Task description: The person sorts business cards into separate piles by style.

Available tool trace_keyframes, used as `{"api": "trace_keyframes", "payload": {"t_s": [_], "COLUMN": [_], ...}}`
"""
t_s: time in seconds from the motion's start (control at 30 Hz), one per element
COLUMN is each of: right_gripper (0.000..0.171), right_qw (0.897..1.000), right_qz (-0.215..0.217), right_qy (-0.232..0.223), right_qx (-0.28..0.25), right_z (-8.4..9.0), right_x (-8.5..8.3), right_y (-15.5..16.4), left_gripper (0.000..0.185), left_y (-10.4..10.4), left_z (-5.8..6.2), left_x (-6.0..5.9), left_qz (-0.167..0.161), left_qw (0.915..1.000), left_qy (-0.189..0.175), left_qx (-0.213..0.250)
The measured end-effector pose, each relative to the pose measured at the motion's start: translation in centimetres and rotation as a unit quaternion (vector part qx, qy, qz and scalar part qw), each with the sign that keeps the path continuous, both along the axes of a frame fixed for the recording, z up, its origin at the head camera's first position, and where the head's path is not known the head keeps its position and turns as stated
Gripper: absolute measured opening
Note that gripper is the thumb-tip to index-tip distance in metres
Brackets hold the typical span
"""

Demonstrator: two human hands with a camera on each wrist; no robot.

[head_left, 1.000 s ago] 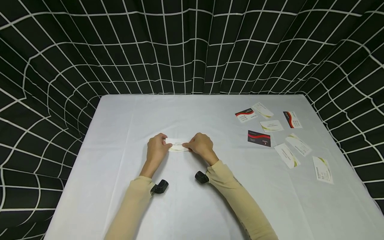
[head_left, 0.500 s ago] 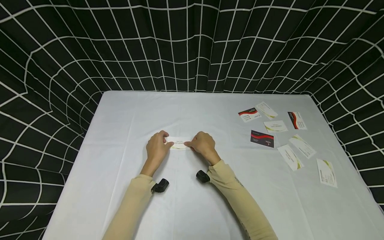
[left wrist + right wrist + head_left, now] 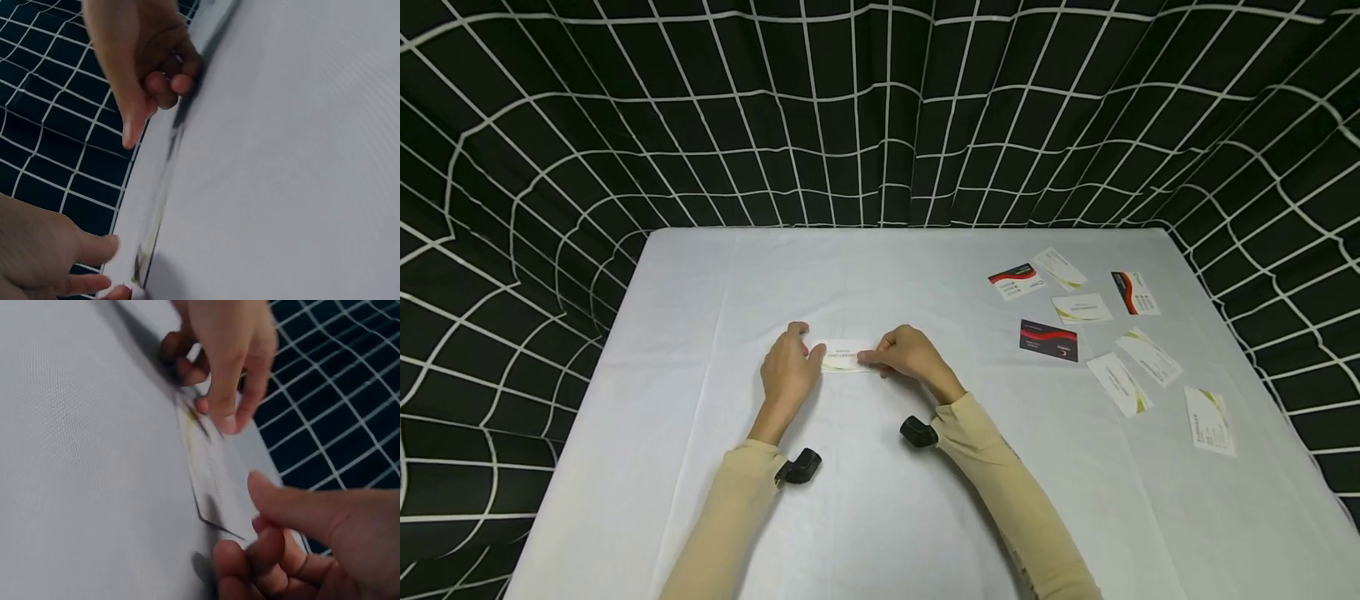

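A white business card [image 3: 844,358] with a yellow-green curve lies flat near the middle of the table. At its left end is my left hand [image 3: 788,375], the thumb tip right at the edge and the forefinger spread away from it. My right hand [image 3: 912,354] is at the other end, its thumb overlapping the card in the head view. In the right wrist view, a gap shows between the right thumb [image 3: 275,497] and the loosely curled fingers, beside the card [image 3: 209,469]. The left hand [image 3: 234,362] appears above it there, thumb pointing down near the card's far end.
Several business cards lie scattered at the right of the white table [image 3: 760,275], among them a black one with a red wave [image 3: 1048,340] and a white one [image 3: 1210,421] farthest right. Dark curtain [image 3: 850,108] with white grid lines surrounds the back and sides.
The thumbs and fingers that held the card at both ends have loosened. My right hand has drawn slightly to the right, and the left fingers have spread. The card stays in place.
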State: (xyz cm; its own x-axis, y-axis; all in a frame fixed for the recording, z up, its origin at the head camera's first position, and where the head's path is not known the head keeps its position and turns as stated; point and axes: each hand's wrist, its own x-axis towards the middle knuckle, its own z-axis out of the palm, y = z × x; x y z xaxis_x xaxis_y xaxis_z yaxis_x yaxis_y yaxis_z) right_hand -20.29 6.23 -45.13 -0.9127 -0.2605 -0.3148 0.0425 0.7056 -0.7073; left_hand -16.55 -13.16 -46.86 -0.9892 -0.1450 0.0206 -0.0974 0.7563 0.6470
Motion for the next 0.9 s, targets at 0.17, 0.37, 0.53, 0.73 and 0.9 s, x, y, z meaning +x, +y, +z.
{"api": "trace_keyframes", "payload": {"t_s": [0.17, 0.37, 0.53, 0.73, 0.9], "right_gripper": [0.035, 0.036, 0.036, 0.028, 0.036], "right_qw": [0.999, 0.997, 0.992, 0.98, 0.959], "right_qz": [-0.03, -0.068, -0.116, -0.172, -0.23], "right_qy": [-0.01, 0.009, 0.028, 0.099, 0.149], "right_qx": [-0.001, 0.027, 0.028, 0.033, 0.078], "right_z": [0.6, 0.9, 0.9, 1.2, 1.3], "right_x": [1.1, 2.8, 4.2, 5.5, 7.4], "right_y": [3.4, 8.4, 13.4, 20.1, 25.4], "left_gripper": [0.04, 0.022, 0.016, 0.013, 0.022], "left_y": [1.4, 4.2, 8.4, 15.1, 21.1], "left_z": [0.0, 0.8, 1.3, 1.5, 1.1], "left_x": [0.0, -0.2, -0.7, -0.7, -0.2], "left_qz": [0.021, -0.009, -0.074, -0.159, -0.227], "left_qw": [0.9991, 0.9914, 0.987, 0.9768, 0.9667], "left_qy": [0.035, 0.111, 0.11, 0.113, 0.11], "left_qx": [0.013, 0.069, 0.09, 0.089, 0.043]}}
